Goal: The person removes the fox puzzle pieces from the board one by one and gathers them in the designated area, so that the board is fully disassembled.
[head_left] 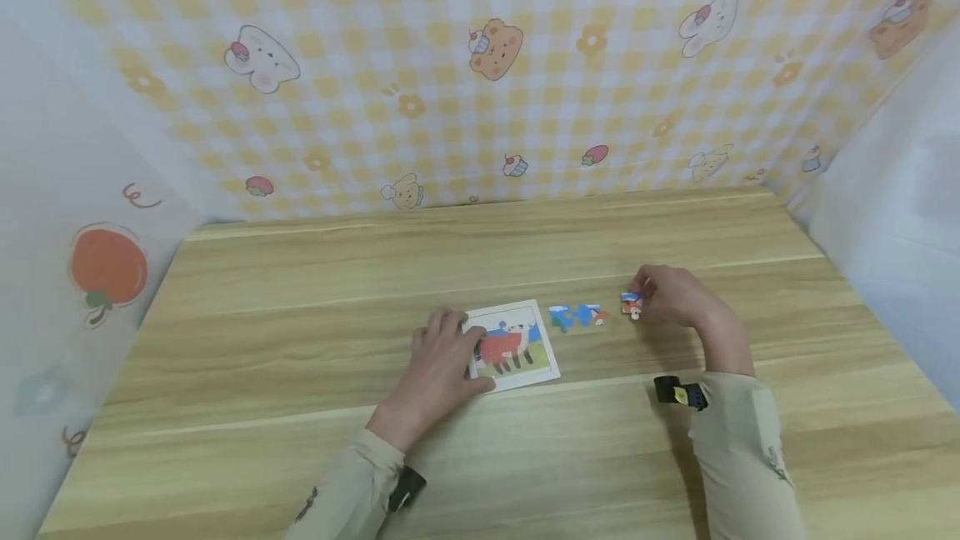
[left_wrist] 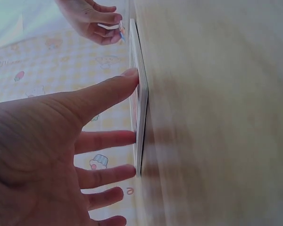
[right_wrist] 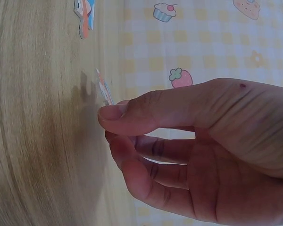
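Note:
A square puzzle board [head_left: 540, 369] with a white frame and a picture of a red-and-white animal lies on the table. My left hand [head_left: 442, 361] rests over its left side; in the left wrist view the thumb and straight fingers touch the board's edge [left_wrist: 142, 108]. To the right of the board lie joined jigsaw pieces [head_left: 577, 316], blue with some green and orange. Farther right, my right hand [head_left: 678, 294] pinches a small jigsaw piece [head_left: 632, 305] between thumb and fingertips, just above the table. In the right wrist view this jigsaw piece [right_wrist: 104, 88] sticks out past the thumb tip.
The wooden table [head_left: 300, 290] runs back to a yellow checked cloth [head_left: 435, 115] printed with bears, strawberries and cupcakes. White cloth sheets hang at the left and right sides. Each wrist wears a black strap [head_left: 678, 392].

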The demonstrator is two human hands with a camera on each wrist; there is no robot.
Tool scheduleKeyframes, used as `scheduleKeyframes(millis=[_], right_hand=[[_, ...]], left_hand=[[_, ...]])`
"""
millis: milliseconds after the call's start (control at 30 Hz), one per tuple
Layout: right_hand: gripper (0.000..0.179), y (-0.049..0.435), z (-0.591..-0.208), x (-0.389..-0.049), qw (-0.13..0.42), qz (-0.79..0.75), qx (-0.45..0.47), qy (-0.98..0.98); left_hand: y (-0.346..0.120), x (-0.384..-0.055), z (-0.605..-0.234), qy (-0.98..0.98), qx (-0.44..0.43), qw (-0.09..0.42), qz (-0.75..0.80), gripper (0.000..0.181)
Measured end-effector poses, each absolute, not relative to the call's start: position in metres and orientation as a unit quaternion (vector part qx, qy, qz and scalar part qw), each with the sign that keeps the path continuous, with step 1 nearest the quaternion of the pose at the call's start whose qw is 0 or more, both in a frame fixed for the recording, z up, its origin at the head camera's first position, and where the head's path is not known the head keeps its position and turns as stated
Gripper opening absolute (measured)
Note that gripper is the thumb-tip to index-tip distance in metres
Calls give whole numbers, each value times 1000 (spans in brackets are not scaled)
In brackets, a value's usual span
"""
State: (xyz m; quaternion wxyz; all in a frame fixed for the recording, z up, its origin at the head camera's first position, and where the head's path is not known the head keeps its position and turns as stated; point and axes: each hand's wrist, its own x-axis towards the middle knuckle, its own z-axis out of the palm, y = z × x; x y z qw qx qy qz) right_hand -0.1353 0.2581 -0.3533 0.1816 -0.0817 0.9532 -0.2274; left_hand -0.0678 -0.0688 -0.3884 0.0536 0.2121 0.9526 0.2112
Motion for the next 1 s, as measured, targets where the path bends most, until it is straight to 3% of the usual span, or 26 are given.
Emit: scheduleKeyframes(millis=[333,1000], right_hand=[[26,259,-354,-135,183,-225,-74,954],[30,258,-354,-136,192,-239,-79,949]], left_hand=[[-75,-69,-386,942,225,104,227,78],[-75,-70,-389,939,230,95,235,62]])
